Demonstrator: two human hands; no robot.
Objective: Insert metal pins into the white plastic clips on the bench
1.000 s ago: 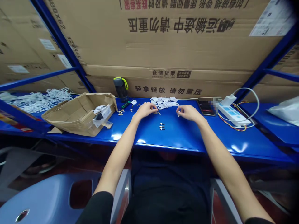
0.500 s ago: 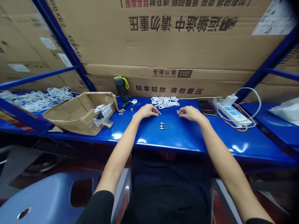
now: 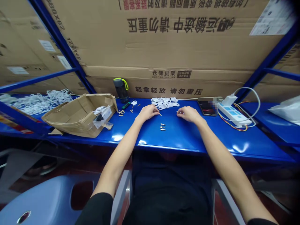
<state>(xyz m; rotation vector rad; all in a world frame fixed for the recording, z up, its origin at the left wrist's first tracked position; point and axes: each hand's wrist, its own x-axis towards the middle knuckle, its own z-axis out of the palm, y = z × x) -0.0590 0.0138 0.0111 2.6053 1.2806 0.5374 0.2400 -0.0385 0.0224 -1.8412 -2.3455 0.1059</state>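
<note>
My left hand (image 3: 149, 112) is closed in a pinch on a small brass-coloured pin (image 3: 160, 114), whose end sticks out past the fingertips. To its right, my right hand (image 3: 188, 113) is closed too, thumb and forefinger together, with a tiny white piece (image 3: 177, 112) showing at the tips. Between and nearer me lie three small metal pins with white heads (image 3: 162, 127) in a short column. Behind the hands is a pile of white plastic parts (image 3: 164, 103), flat and looped in shape.
On the blue shelf (image 3: 178, 137), a cardboard tray (image 3: 67, 120) stands left, with loose brass bits (image 3: 121, 113), a green-handled tool (image 3: 126, 105) and a dark bottle (image 3: 121, 89) near it. Right are a phone (image 3: 206, 107) and a power strip (image 3: 232, 114). White cords (image 3: 44, 101) lie far left.
My right hand has shifted slightly left, the tiny white piece now at its fingertips. My left hand stays nearly in place with the pin. The whole view has shifted slightly.
</note>
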